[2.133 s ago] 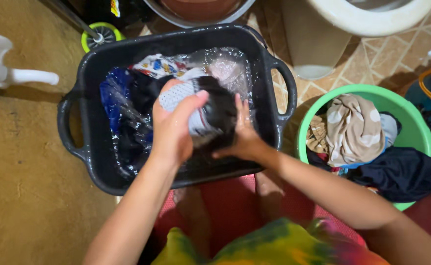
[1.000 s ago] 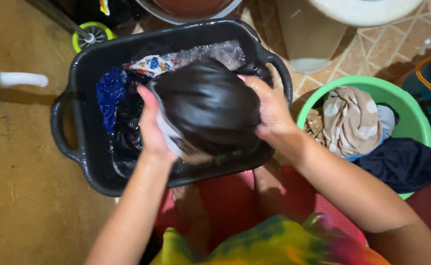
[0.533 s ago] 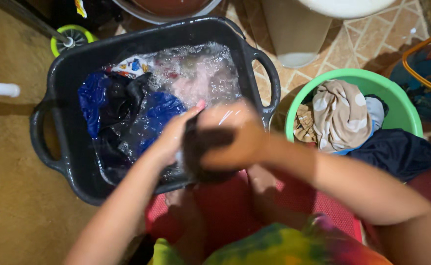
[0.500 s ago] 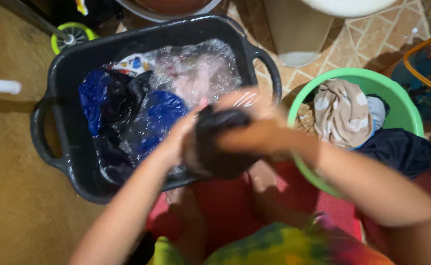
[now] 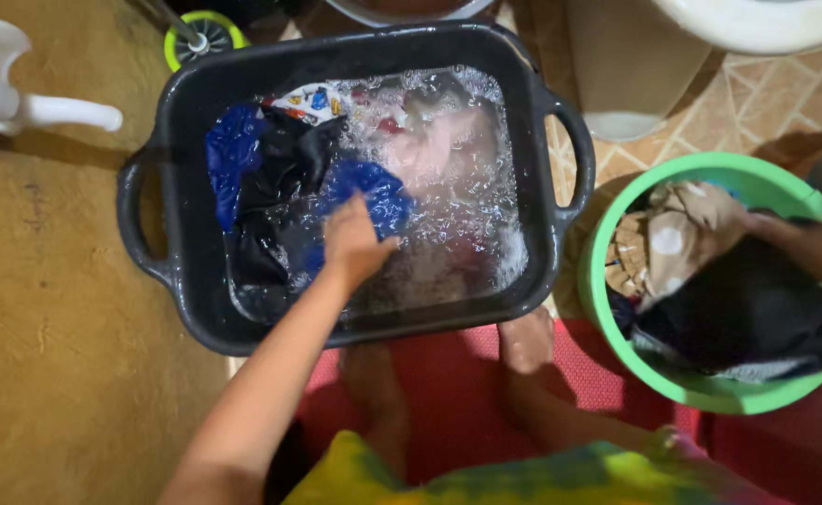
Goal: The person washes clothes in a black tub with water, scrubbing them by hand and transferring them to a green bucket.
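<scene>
The dark garment [image 5: 748, 323] has left the black tub [image 5: 186, 309] and now sits in the green basin [image 5: 710, 393] beside it, gripped by the right hand [image 5: 818, 248]; the left hand [image 5: 355, 245], fingers loose, reaches into the tub's soapy water.

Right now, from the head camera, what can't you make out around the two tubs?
- Right hand: motion-blurred at the frame's right edge; its grip on the dark garment in the green basin is unclear.
- Black tub: foam and water hide the bottom.
- Left hand: fingertips lost among the blue cloth.
</scene>
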